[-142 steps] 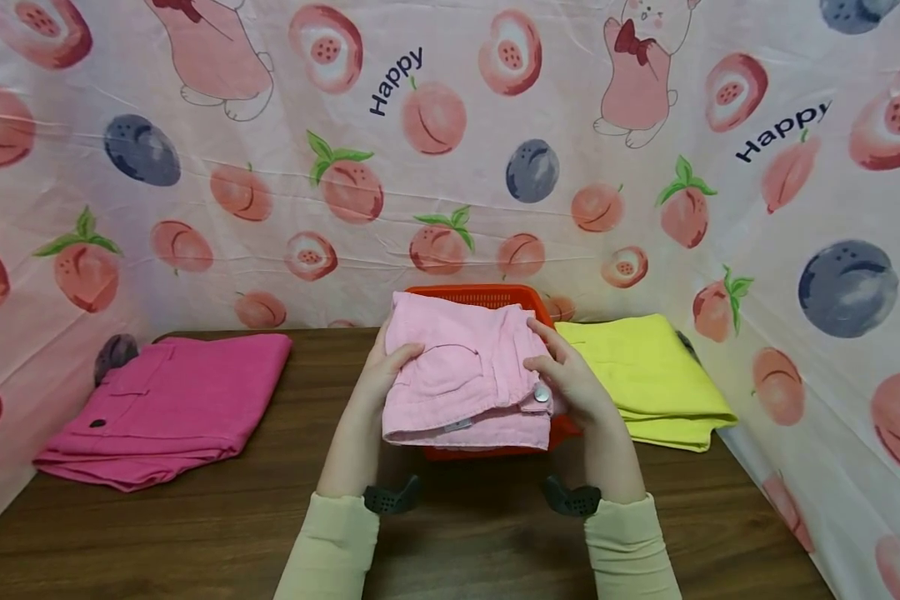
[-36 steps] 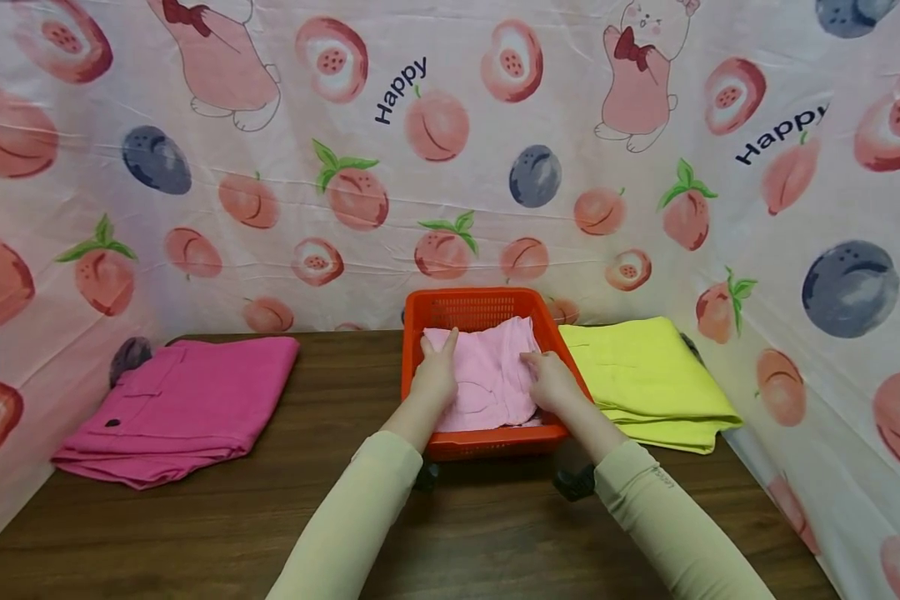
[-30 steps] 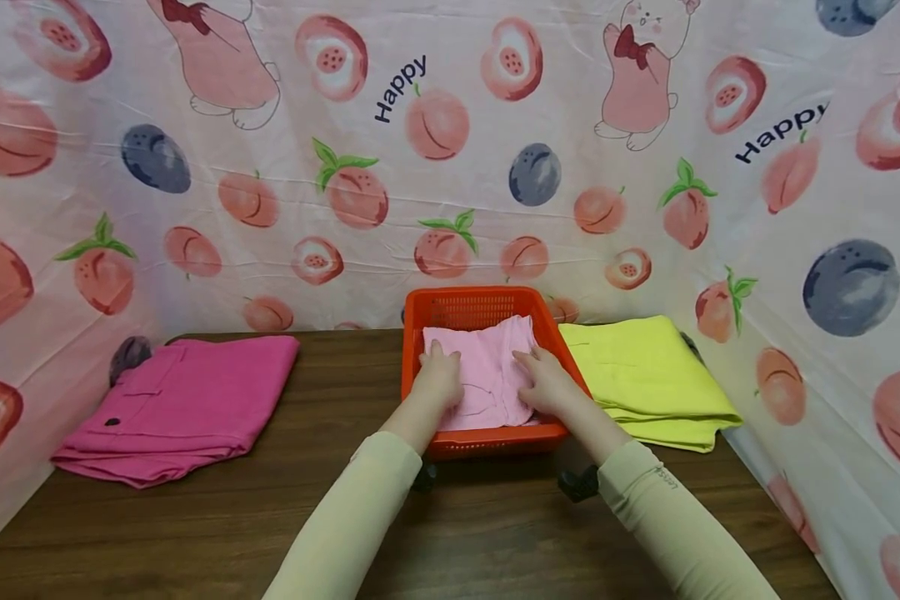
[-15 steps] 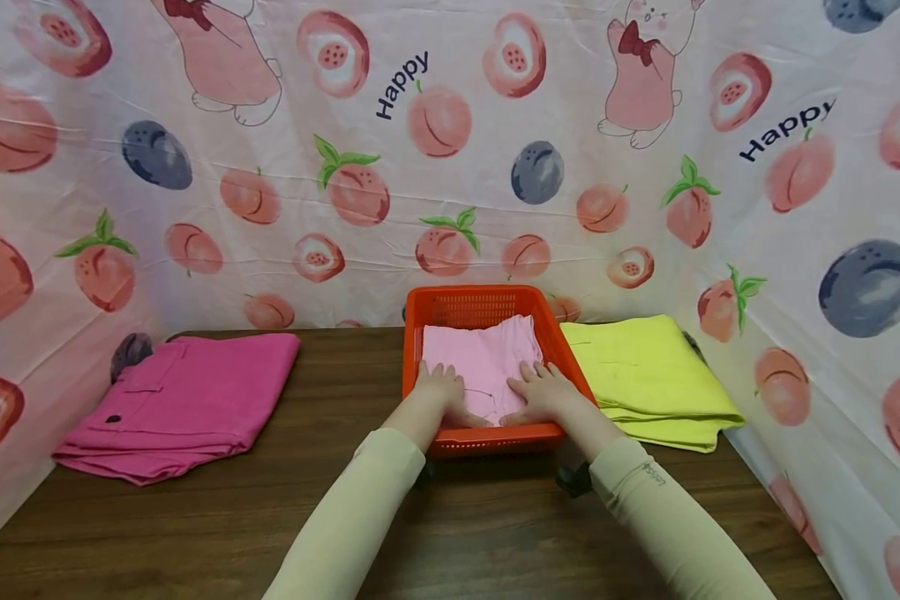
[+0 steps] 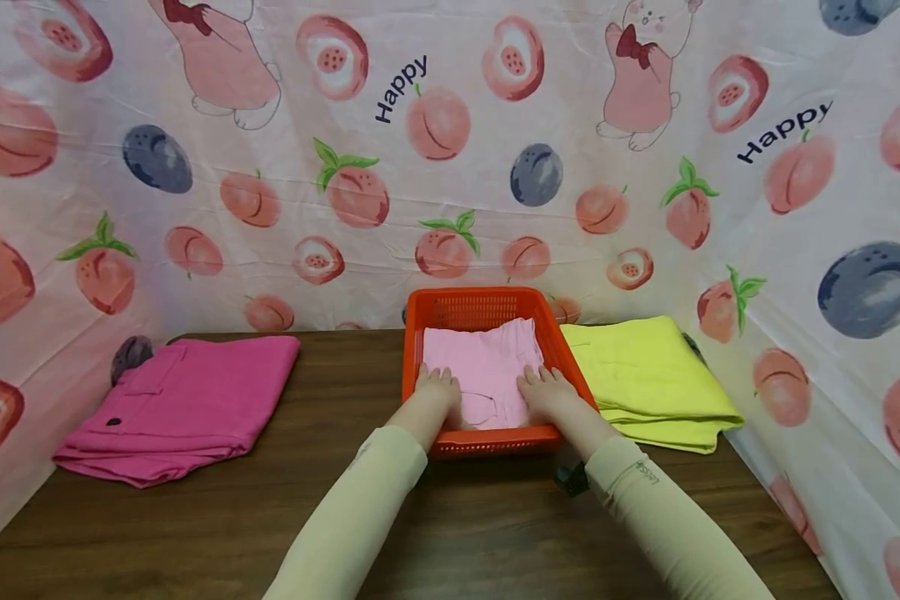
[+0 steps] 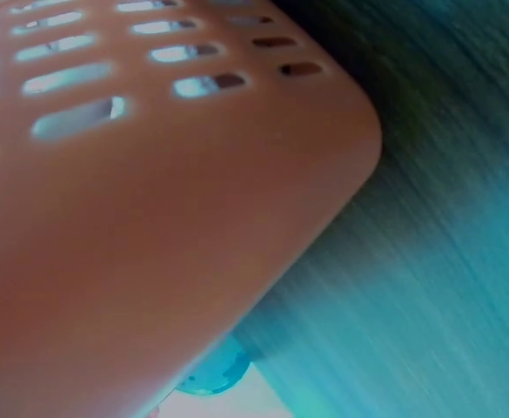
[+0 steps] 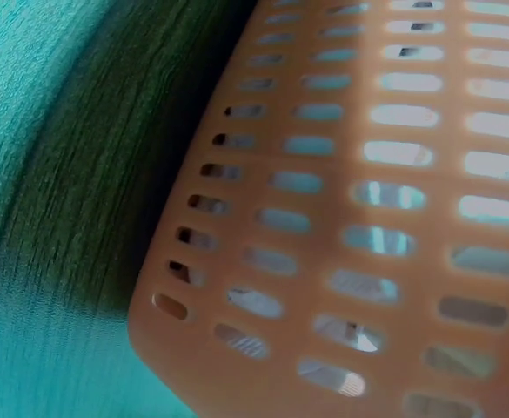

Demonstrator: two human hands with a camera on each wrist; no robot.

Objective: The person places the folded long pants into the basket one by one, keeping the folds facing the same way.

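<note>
A folded pair of light pink pants lies flat inside the red plastic basket. On the near left part of the pants rests my left hand, fingers extended. My right hand lies on their near right part, fingers spread and pointing away. Both wrists pass over the basket's near rim. Close up, the left wrist view holds a slotted basket wall, and the right wrist view holds a similar basket wall; neither shows the hand.
Folded hot pink pants lie at the left of the wooden table. Folded yellow pants lie just right of the basket. A fruit-printed cloth hangs behind and along both sides.
The light pink pants were held up in front of the basket by both hands; now they lie inside it, let go. The hands have since drawn back slightly towards the near rim.
</note>
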